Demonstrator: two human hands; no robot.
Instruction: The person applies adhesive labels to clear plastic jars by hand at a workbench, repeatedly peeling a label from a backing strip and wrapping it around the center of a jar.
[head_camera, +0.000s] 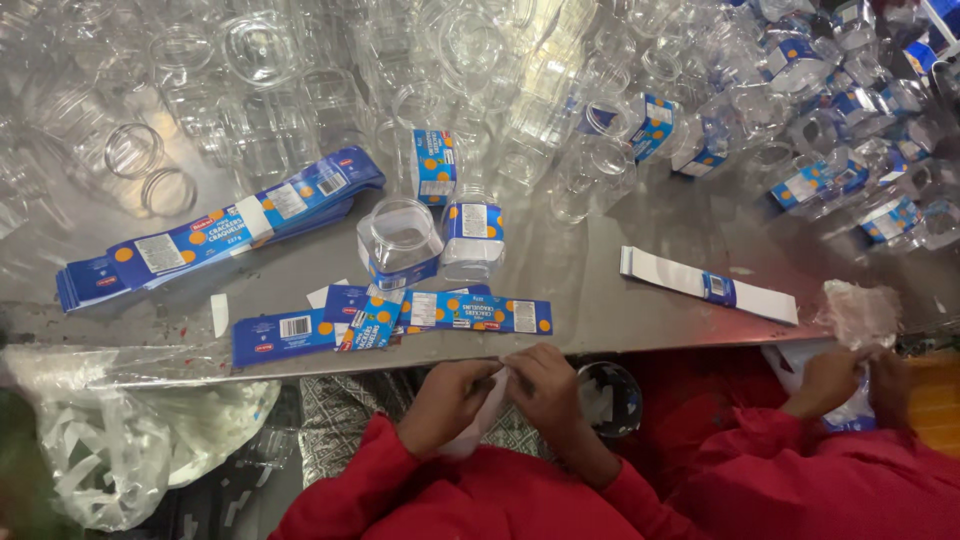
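My left hand (445, 395) and right hand (545, 385) pinch a white strip (487, 405) bottom center, below a steel table (620, 300) heaped with clear jars (400, 240) and blue labels (215, 235).

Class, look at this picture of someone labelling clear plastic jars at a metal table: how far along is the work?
Done: several labelled jars stand mid-table, with more at the far right. In hand: the left hand and right hand pinch a white strip at the table edge. Left: a large heap of bare jars and loose blue labels waiting.
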